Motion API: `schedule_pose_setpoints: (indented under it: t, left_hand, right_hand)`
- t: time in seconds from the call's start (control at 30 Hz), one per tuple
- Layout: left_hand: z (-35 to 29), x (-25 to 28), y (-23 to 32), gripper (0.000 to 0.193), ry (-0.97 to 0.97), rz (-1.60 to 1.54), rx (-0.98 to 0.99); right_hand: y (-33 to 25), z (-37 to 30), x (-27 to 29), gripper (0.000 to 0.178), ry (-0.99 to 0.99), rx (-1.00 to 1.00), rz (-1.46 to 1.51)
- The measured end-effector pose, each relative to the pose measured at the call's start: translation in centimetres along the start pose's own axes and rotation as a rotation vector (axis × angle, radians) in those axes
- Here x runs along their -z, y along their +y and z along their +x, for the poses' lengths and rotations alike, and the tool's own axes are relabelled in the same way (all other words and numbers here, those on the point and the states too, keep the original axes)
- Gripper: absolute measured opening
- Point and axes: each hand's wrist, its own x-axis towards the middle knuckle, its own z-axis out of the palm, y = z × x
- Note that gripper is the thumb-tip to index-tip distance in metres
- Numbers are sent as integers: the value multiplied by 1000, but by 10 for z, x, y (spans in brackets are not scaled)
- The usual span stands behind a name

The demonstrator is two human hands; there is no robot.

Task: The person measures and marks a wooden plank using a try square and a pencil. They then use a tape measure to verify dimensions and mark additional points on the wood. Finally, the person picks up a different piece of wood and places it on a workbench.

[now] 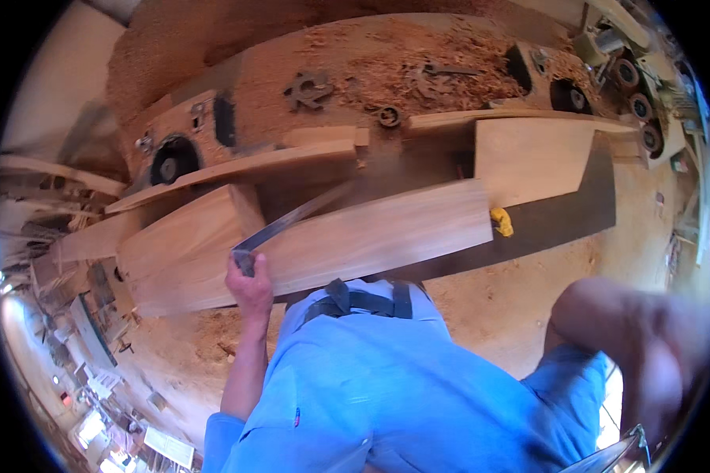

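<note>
My left hand (250,285) is closed around the dark stock of a try square (280,225). The square's long metal blade slants up to the right over a long pale wooden board (386,230). That board lies crosswise in front of my body, on a dark machine table (564,229). On the right my bent arm is raised, and my right hand (661,374) is smeared by motion close to the picture's edge. Its fingers cannot be made out, nor whether it holds anything. Beside the board's right end sits a small crumpled yellow thing (502,222).
Another pale board (532,158) rests at the back right, and a wooden piece (185,225) at the left. Behind are wooden fences (237,173), toothed cutter heads (309,91) and heaps of shavings (355,51). Several dark wheels (640,106) stand at the far right.
</note>
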Motion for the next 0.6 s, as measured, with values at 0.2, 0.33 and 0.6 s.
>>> schedule_pose_setpoints:
  t: [0.2,0.33,0.6]
  left_hand:
    - [7,-11,-13,31,114,25,-167]
    - [16,-11,-17,33,41,170,-180]
    - [23,-13,-12,34,59,180,-194]
  right_hand:
    - [185,-111,-31,54,-368,-541,-399]
    - [232,-201,-16,68,-576,-702,-667]
    - [198,-228,-55,38,-318,-813,-533]
